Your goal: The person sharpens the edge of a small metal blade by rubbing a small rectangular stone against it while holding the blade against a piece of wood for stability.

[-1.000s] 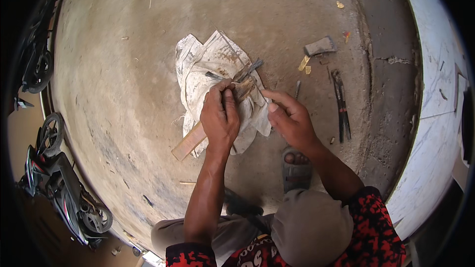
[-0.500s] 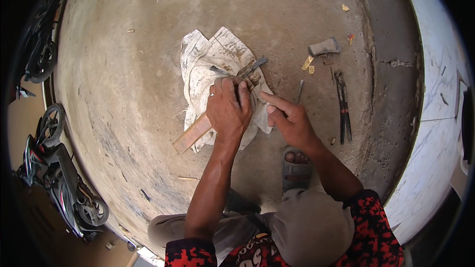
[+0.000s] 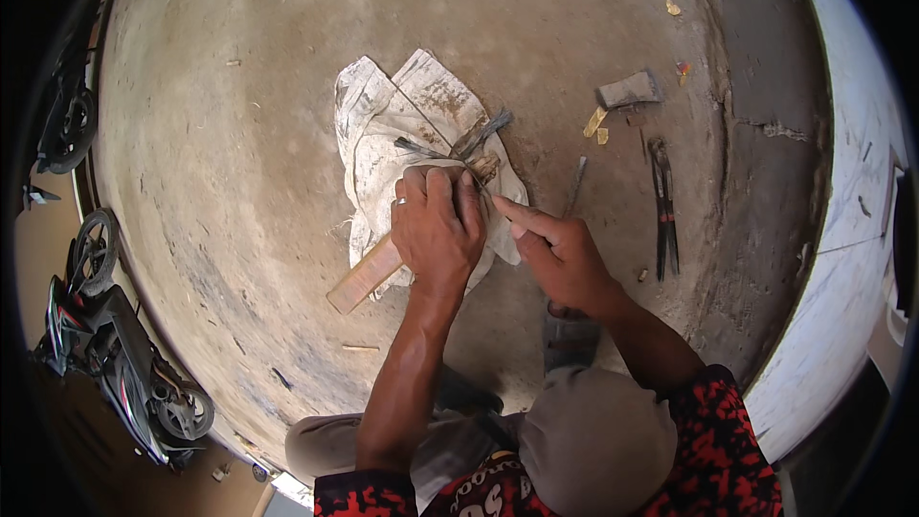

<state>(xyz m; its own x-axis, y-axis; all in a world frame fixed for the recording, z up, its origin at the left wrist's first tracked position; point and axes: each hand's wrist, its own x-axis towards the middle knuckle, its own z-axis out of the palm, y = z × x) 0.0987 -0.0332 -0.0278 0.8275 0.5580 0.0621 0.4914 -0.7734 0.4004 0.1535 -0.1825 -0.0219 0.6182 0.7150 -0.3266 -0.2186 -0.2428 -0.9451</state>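
Observation:
A crumpled, dirty white sack [image 3: 369,124] is spread on the concrete floor in front of me. Over it my left hand [image 3: 436,228], a ring on one finger, is closed around a flat wooden bar [image 3: 362,280] whose near end sticks out below the palm. Beyond its fingertips, dark metal-looking strips [image 3: 483,132] cross beside a small brown piece [image 3: 486,168] that looks like wood. My right hand [image 3: 567,254] is closed, index finger pointing along a thin dark tool at the sack's right side. Its fingers hide most of that tool, so its kind is unclear.
To the right lie long-handled pincers [image 3: 663,211], a hammer-like head [image 3: 629,89] with a yellowish stub, and a thin metal rod [image 3: 576,184]. A motorcycle [image 3: 120,345] stands at the left. A white marble-like ledge [image 3: 842,201] borders the right side.
The view has shifted slightly. Both hands stay at the sack, the right fingertip a little lower beside the left hand, and the small brown piece shows more clearly.

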